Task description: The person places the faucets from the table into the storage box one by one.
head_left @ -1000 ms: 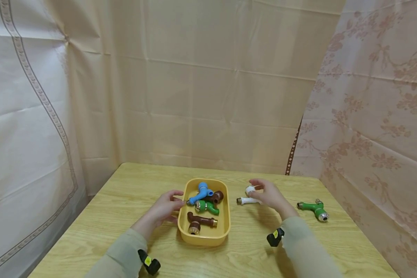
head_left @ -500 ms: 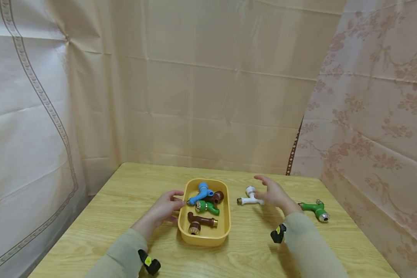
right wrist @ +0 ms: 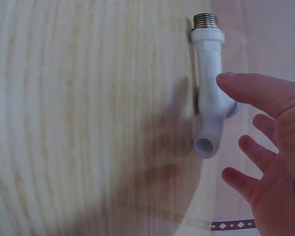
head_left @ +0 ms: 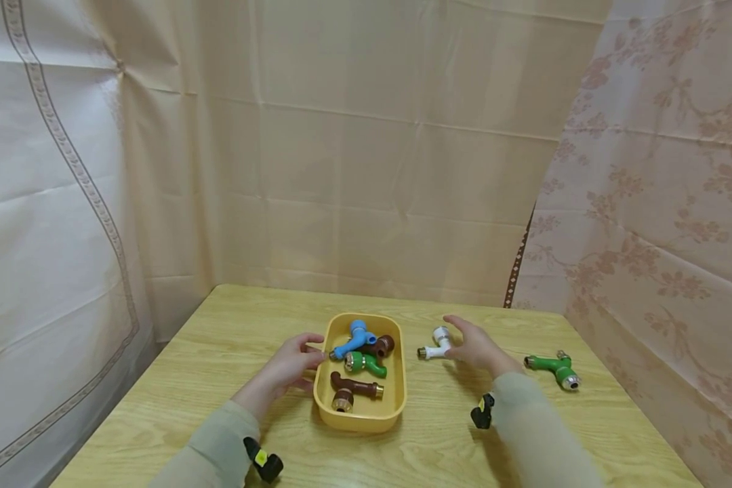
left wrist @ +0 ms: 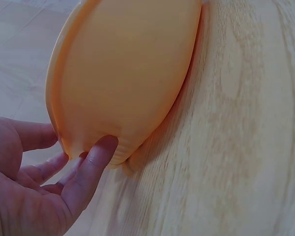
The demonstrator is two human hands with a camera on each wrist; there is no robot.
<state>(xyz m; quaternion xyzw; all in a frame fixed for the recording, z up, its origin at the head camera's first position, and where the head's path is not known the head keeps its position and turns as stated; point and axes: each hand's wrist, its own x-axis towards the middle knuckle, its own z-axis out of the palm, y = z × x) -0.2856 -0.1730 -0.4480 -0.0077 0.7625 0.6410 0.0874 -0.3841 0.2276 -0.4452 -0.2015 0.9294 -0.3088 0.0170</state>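
A white tap with a threaded brass end lies on the table right of the yellow bin. My right hand is at its spout end and hides part of it. In the right wrist view, the thumb is over the body of the white tap, fingers spread apart and not closed round it. My left hand rests its fingertips on the bin's left side. Inside the bin lie a blue tap, a green tap, and two brown taps, one in front and one behind.
Another green tap lies farther right, beyond my right hand. The wooden table ends at the back against a beige curtain. A floral cloth hangs along the right side.
My right hand drew back rightward from the white tap, then came back left to it. The tap lies about where it was. My left hand stays at the bin.
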